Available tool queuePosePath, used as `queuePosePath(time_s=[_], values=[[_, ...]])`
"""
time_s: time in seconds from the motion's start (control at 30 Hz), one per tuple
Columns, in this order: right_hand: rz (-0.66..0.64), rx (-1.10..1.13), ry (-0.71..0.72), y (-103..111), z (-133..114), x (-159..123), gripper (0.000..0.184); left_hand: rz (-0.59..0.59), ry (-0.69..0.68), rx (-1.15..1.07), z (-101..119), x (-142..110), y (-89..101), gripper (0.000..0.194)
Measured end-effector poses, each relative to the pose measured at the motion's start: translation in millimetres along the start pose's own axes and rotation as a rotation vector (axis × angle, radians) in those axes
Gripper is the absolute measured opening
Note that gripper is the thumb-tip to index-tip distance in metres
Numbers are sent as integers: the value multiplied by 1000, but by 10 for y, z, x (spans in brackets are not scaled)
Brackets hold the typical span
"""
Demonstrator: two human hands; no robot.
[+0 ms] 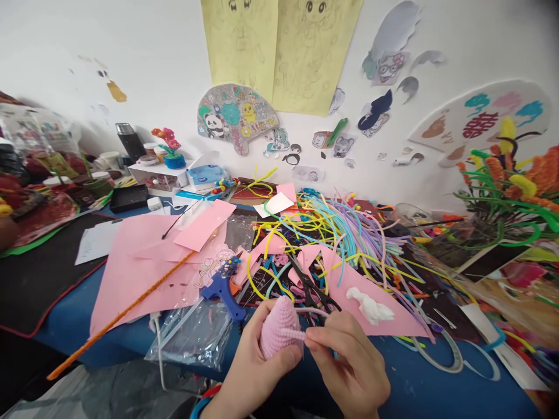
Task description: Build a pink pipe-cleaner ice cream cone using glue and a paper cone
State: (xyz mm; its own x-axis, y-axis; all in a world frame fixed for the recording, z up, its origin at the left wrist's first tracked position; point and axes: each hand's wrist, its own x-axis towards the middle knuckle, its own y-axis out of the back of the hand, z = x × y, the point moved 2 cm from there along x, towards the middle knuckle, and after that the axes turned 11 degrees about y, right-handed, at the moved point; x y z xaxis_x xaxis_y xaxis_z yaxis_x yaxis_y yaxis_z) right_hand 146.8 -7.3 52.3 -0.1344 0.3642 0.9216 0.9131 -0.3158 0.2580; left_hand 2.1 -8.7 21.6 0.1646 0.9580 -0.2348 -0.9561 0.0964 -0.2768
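My left hand [251, 369] is closed round a pink cone [282, 326] of coiled pipe cleaner, its tip pointing up. A pink pipe cleaner [293, 334] runs off the cone's side, and the thumb and fingers of my right hand [351, 364] pinch its end. Just behind the hands lie black-handled scissors [311, 288] and a blue glue gun [225, 291]. A crumpled white tissue [370, 306] rests on pink felt to the right.
Many loose pipe cleaners [349, 215] are heaped at the back. Pink sheets [131, 262] and an orange pipe cleaner [131, 305] lie at left. A clear plastic bag [196, 343] hangs over the front edge. White tape rolls [452, 352] are at right.
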Motion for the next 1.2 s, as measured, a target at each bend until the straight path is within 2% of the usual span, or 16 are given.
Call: queuePosePath(time_s=[0.13,0.33,0.57,0.8,0.97,1.2], values=[[6,-42,104,-30,42,-33,21,-11,21,-44,2,-20,-15,48],[-19,-93,170,-61,94,-19,21,-6,-6,-63,-28,9,17,53],[-64,-252,306,-53,88,-31,21,-84,-59,-75,-91,36,84,52],[-149,-295,357,-21,147,-158,28,-66,-47,-117,-85,13,103,47],[-168,-337,389,-18,152,-167,23,-72,-51,-101,-98,25,113,50],[-190,-379,421,-27,114,-154,22,-21,-113,-48,-76,-4,119,47]])
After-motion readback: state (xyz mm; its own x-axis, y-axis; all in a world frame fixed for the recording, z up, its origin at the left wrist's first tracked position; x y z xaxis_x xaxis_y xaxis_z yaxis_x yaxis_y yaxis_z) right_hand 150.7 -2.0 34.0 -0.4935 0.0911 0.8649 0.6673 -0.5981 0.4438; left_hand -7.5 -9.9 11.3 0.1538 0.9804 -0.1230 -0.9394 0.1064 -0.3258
